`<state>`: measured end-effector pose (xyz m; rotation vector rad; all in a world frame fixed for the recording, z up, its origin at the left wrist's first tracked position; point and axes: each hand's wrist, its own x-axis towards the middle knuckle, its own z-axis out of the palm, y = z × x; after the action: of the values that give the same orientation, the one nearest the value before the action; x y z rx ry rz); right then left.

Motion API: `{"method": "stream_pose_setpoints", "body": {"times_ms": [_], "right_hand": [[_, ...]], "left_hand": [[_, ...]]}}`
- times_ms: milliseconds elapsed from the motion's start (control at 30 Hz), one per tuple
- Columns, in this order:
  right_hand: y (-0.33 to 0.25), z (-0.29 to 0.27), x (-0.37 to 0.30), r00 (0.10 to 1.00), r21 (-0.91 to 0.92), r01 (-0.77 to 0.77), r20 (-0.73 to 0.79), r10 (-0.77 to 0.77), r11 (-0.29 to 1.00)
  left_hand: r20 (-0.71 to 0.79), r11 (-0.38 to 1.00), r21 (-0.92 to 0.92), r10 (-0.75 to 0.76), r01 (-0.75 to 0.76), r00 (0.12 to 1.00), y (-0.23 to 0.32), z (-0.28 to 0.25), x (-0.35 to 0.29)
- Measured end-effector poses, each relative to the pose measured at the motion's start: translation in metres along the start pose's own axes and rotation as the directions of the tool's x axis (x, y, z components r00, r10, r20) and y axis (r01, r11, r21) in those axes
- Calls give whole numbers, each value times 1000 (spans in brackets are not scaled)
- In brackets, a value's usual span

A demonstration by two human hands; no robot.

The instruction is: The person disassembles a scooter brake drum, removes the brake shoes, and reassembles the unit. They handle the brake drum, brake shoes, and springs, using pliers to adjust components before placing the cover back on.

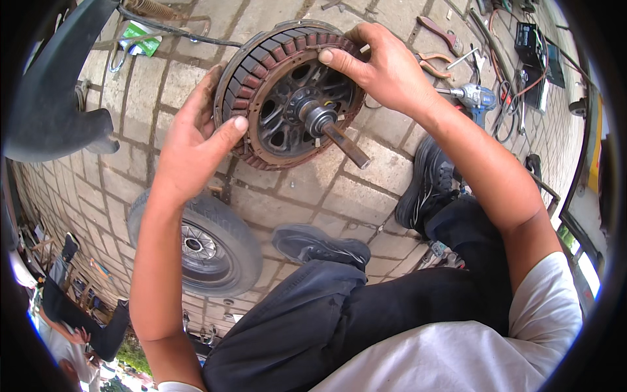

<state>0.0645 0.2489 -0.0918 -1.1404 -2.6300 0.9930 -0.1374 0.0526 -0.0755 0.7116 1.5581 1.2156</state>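
Between my hands is a round motor stator (268, 134), ringed with dark slots and reddish-brown copper windings. It is tilted so its spoked metal hub faces me, and a shaft (346, 145) juts from the centre toward the lower right. My left hand (192, 147) grips the left rim, thumb on the front face and fingers round the outer edge. Gripping the upper right rim, my right hand (382, 68) has its thumb laid over the windings; its other fingers are partly hidden behind. A dark cable (189, 36) runs off behind the stator to the upper left.
A wheel with a tyre (245, 251) lies on the paving below my left hand. To the right are a blue cordless drill (480, 98), orange-handled pliers (434, 64), a brush (439, 34) and cables. A large black part (46, 98) stands at left; another person (85, 326) sits at lower left.
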Motion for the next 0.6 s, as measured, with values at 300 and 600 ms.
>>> {"method": "stream_pose_setpoints", "body": {"times_ms": [300, 600], "right_hand": [[-52, -10, -24, 974, 50, 225, -49, -223, 973], [-104, 4, -4, 773, 385, -493, 605, 191, 780]], "left_hand": [[63, 922, 387, -4, -21, 998, 4, -1, 0], [-44, 817, 567, 155, -103, 987, 7, 13, -4]]}}
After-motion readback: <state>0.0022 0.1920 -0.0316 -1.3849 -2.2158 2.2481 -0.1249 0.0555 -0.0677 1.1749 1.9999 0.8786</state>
